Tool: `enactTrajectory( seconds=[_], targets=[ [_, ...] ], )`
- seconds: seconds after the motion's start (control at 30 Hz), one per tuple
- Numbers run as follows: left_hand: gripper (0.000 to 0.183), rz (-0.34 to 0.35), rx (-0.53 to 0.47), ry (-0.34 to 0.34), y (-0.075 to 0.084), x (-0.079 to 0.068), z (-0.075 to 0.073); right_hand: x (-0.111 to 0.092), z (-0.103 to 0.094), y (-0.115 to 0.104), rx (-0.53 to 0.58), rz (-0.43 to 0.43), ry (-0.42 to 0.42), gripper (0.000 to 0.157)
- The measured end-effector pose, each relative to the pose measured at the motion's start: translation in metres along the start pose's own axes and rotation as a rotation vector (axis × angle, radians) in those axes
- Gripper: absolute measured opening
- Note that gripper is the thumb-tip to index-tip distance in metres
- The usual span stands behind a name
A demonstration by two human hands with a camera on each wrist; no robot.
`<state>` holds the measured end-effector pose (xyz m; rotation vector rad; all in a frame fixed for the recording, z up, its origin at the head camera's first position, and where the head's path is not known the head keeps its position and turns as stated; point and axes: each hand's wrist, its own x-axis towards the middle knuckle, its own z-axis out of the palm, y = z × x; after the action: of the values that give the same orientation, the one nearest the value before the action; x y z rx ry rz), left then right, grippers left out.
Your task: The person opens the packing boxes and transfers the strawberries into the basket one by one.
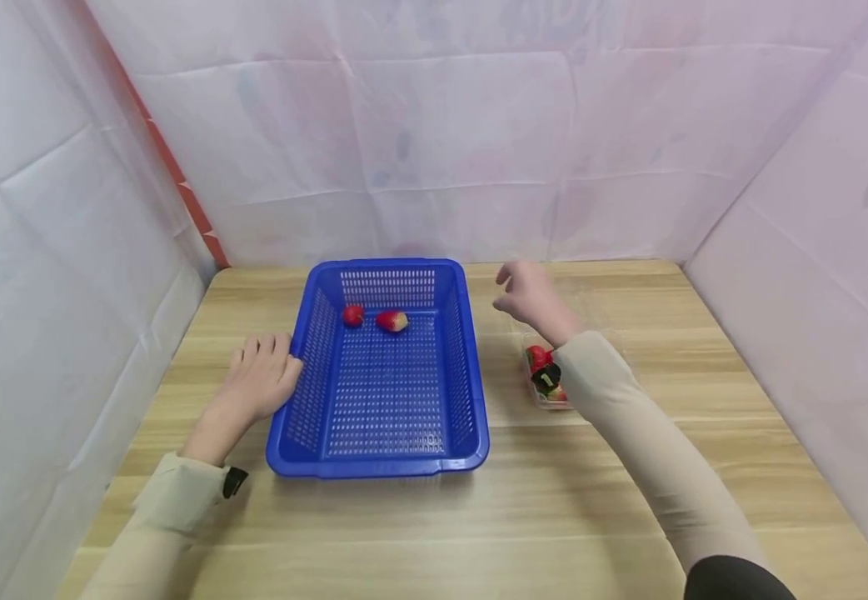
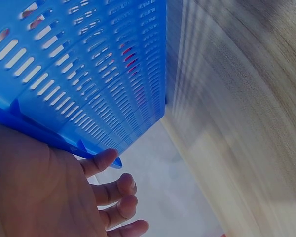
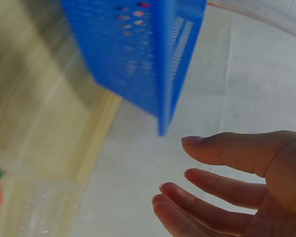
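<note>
A blue perforated plastic basket (image 1: 377, 468) stands on the table. Inside it, toward the back, lie a small round red fruit (image 1: 353, 315) and a strawberry with a pale end (image 1: 391, 321). My left hand (image 1: 260, 379) rests against the basket's left rim; in the left wrist view its fingers (image 2: 117, 217) are loosely bent below the rim. Above the table, right of the basket, my right hand (image 1: 531, 300) holds nothing, its thumb and fingers apart. Near my right forearm sits a clear plastic box (image 1: 554, 405) with red fruits (image 1: 538, 358), partly hidden by the sleeve.
The wooden table (image 1: 404, 542) is enclosed by white sheeting (image 1: 464, 150) at the back and on both sides. A red-orange strip (image 1: 172, 158) runs down the back left corner. The transparent box's lid area stands behind my right wrist.
</note>
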<state>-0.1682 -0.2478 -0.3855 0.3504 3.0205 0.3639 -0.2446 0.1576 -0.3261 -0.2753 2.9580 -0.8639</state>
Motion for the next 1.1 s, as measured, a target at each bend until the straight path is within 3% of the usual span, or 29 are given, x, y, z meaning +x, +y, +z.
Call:
enactTrajectory(
  seconds=[0.43, 0.73, 0.93, 1.1],
  targets=[
    [0.028, -0.008, 0.009, -0.008, -0.002, 0.002, 0.000, -0.034, 0.007, 0.056, -0.039, 0.044, 0.003, 0.029],
    [0.025, -0.012, -0.006, -0.017, 0.002, 0.001, -0.001, -0.057, 0.021, 0.082, -0.079, 0.082, -0.052, 0.027],
    [0.028, -0.010, -0.014, -0.019, 0.001, 0.000, 0.000, -0.067, 0.031, 0.098, -0.126, 0.080, 0.013, 0.031],
    [0.029, -0.012, -0.020, -0.022, 0.000, 0.000, -0.002, -0.070, 0.039, 0.106, -0.181, 0.042, 0.070, 0.025]
  ],
)
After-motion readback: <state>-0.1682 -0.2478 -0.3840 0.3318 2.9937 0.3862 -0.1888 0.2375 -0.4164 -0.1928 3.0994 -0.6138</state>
